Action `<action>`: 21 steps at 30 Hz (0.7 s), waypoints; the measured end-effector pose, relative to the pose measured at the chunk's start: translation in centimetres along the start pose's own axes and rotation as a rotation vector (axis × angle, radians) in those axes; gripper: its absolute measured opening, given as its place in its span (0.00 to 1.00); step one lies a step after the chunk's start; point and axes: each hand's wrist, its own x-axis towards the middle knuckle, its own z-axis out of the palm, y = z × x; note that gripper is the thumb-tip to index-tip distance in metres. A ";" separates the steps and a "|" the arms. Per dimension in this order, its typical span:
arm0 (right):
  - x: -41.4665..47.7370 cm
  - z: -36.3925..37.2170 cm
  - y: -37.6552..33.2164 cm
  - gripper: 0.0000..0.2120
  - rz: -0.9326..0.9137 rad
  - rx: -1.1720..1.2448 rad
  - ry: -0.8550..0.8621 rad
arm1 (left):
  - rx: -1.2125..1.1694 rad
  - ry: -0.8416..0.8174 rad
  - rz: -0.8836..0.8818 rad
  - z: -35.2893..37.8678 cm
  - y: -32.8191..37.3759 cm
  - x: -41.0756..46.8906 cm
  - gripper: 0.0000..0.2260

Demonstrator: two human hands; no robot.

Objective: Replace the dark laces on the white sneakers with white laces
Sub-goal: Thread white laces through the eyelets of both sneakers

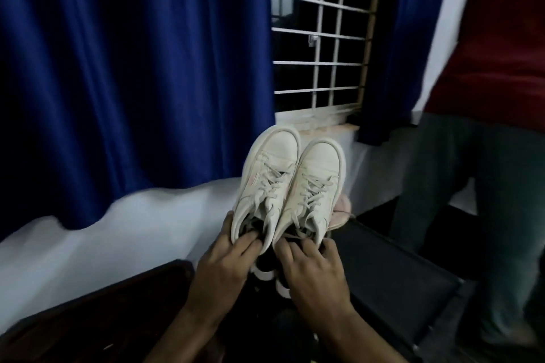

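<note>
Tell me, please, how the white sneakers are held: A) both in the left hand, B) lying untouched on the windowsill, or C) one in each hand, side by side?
C: the left hand grips the left sneaker at its heel, the right hand the right sneaker.

You have the left sneaker [267, 186] and right sneaker [314, 188] side by side and touching, both white, toes pointing away from you and raised. Off-white laces [275, 183] criss-cross each one, loose ends trailing toward the dark collars. Your left hand [227, 262] and right hand [312, 270] grip the heel openings.
</note>
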 end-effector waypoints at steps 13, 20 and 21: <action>-4.5 4.3 11.0 0.15 0.291 0.008 -0.304 | -0.391 -0.346 0.033 13.2 6.6 6.4 0.17; -5.6 7.8 12.5 0.13 0.385 0.109 -0.442 | -0.563 -0.749 0.041 17.6 6.1 7.7 0.07; -5.6 8.2 12.8 0.11 0.372 0.118 -0.440 | -0.574 -0.803 0.037 18.4 6.0 8.4 0.10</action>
